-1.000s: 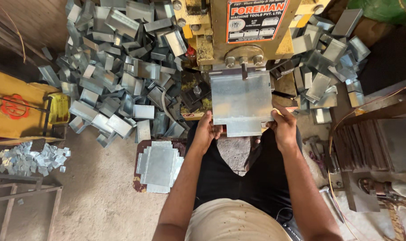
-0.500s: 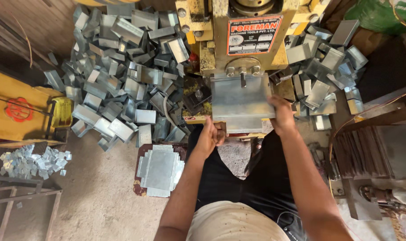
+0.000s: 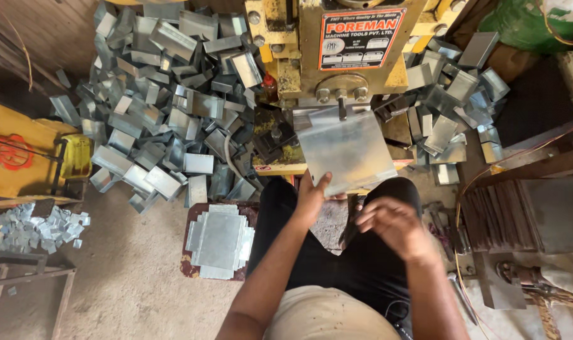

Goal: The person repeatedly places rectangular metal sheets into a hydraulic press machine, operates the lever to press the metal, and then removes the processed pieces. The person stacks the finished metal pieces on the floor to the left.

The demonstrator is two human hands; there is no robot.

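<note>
A flat grey metal sheet [image 3: 347, 150] lies tilted on the bed of the yellow press machine [image 3: 337, 56], its far edge under the press head. My left hand [image 3: 313, 196] grips the sheet's near left corner. My right hand [image 3: 393, 225] is off the sheet, hovering below its near edge over my black-trousered lap, fingers loosely curled and holding nothing.
A large heap of bent metal channel pieces [image 3: 167, 94] fills the floor left of the machine; more bent pieces [image 3: 453, 107] lie to its right. A stack of flat notched blanks [image 3: 218, 240] rests by my left knee. Small offcuts [image 3: 31, 226] lie far left. A dark metal rack [image 3: 525, 214] stands right.
My right hand let go of the sheet's right edge and drew back toward my lap. The sheet has rotated and now sits tilted, held by my left hand alone.
</note>
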